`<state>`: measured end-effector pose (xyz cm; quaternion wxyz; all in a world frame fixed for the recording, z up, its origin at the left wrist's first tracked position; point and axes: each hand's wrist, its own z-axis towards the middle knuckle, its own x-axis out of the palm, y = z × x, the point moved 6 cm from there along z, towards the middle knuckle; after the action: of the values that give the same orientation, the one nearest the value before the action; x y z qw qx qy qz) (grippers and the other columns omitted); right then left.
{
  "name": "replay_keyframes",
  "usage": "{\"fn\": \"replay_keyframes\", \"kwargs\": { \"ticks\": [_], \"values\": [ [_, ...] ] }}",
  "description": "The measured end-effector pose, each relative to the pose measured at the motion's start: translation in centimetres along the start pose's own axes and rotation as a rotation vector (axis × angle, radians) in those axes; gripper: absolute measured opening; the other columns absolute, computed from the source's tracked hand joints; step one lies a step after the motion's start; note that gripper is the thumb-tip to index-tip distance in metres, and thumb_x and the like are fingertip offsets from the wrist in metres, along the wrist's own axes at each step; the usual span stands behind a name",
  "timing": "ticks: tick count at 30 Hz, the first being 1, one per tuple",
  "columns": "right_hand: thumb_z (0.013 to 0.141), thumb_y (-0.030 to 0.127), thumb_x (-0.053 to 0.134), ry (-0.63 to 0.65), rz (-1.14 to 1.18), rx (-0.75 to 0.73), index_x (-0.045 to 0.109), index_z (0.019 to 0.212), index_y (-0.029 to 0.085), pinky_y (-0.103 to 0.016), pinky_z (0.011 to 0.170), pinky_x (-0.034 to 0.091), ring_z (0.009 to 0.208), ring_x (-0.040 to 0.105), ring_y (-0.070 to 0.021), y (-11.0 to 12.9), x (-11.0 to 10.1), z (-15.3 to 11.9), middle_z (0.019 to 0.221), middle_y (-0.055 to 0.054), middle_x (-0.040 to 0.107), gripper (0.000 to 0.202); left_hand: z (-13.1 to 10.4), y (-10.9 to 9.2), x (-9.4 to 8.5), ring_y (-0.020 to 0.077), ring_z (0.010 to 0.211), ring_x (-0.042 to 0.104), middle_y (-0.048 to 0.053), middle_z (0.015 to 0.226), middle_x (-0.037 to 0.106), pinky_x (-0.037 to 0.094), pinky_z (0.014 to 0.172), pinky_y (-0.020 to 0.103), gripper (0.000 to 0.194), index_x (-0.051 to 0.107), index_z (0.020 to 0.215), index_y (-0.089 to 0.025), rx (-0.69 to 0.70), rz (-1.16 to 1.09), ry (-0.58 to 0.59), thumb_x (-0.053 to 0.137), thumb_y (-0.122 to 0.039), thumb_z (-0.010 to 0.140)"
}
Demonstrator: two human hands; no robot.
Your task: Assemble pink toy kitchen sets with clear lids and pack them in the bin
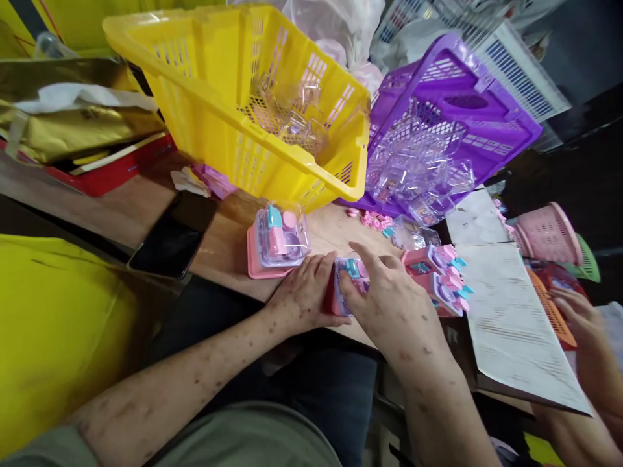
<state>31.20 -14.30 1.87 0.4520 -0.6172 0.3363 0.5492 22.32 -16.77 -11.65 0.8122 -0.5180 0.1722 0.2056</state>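
Note:
A small pink toy box [335,299] with purple, pink and teal pieces on top sits at the table's front edge. My left hand [306,295] is closed around its left side, fingers together. Over its right side is my right hand [389,292], thumb on the top pieces and index finger bent along the far side; its other fingers partly hide the box. To the left stands a pink toy box with a clear cover [287,237]. Right of my hands are several uncovered pink toy boxes [435,279] with teal and pink pieces.
Behind stand a yellow basket [209,123] and a tilted purple basket [506,123], both holding clear plastic covers. Small pink pieces [376,220] lie before them. A black phone [172,235] lies left, a cardboard sheet [516,324] right. Another person's hand [579,314] is near an orange basket [549,308].

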Motion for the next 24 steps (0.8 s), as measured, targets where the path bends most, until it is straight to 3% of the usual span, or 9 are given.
{"fn": "replay_keyframes", "kwargs": {
  "ticks": [2, 4, 9, 14, 18, 24],
  "values": [
    [0.111, 0.041, 0.055, 0.014, -0.047, -0.042, 0.05, 0.171, 0.019, -0.045, 0.078, 0.065, 0.11, 0.078, -0.0386, 0.0, 0.6, -0.2, 0.147, -0.025, 0.07, 0.064, 0.1, -0.1, -0.1, 0.0469, 0.153, 0.056, 0.025, 0.16, 0.053, 0.051, 0.125, 0.07, 0.132, 0.016, 0.166, -0.023, 0.005, -0.011, -0.003, 0.105, -0.053, 0.072],
    [0.109, 0.04, 0.056, 0.032, -0.067, -0.132, 0.045, 0.172, 0.014, -0.049, 0.086, 0.065, 0.125, 0.073, -0.0428, 0.0, 1.1, -0.2, 0.154, -0.028, 0.065, 0.069, 0.1, -0.1, -0.2, 0.0464, 0.153, 0.055, 0.024, 0.159, 0.054, 0.051, 0.124, 0.069, 0.129, 0.018, 0.165, -0.023, 0.006, -0.019, -0.008, 0.104, -0.051, 0.073],
    [0.104, 0.033, 0.058, 0.046, -0.114, -0.316, 0.052, 0.165, 0.015, -0.067, 0.112, 0.054, 0.136, 0.065, -0.0485, 0.2, 1.4, 0.1, 0.158, -0.025, 0.064, 0.064, 0.2, -0.2, -0.4, 0.0465, 0.152, 0.056, 0.024, 0.158, 0.055, 0.053, 0.123, 0.068, 0.13, 0.02, 0.162, -0.024, -0.014, -0.033, -0.004, 0.106, -0.048, 0.068],
    [0.105, 0.038, 0.06, 0.02, -0.104, -0.178, 0.049, 0.168, 0.015, -0.058, 0.095, 0.062, 0.131, 0.069, -0.0498, 0.3, 0.5, -0.4, 0.147, -0.029, 0.065, 0.068, 0.2, -0.2, -0.5, 0.0461, 0.152, 0.056, 0.024, 0.157, 0.055, 0.054, 0.123, 0.066, 0.126, 0.022, 0.161, -0.023, -0.02, -0.056, 0.0, 0.105, -0.045, 0.069],
    [0.105, 0.041, 0.061, 0.085, -0.072, -0.062, 0.046, 0.171, 0.02, -0.053, 0.082, 0.064, 0.117, 0.074, -0.047, 0.0, 0.7, -0.4, 0.154, -0.029, 0.058, 0.071, 0.2, -0.3, -0.6, 0.046, 0.149, 0.058, 0.023, 0.155, 0.056, 0.053, 0.122, 0.068, 0.124, 0.022, 0.161, -0.024, -0.024, -0.054, 0.011, 0.104, -0.043, 0.07],
    [0.101, 0.036, 0.063, 0.116, -0.012, -0.08, 0.051, 0.164, 0.015, -0.05, 0.088, 0.061, 0.113, 0.074, -0.0423, 0.0, 1.0, 0.5, 0.139, -0.027, 0.065, 0.067, 0.1, -0.1, -0.4, 0.0461, 0.155, 0.053, 0.024, 0.159, 0.054, 0.053, 0.124, 0.066, 0.122, 0.022, 0.162, -0.022, -0.05, -0.035, 0.018, 0.102, -0.043, 0.073]
  ]
}}
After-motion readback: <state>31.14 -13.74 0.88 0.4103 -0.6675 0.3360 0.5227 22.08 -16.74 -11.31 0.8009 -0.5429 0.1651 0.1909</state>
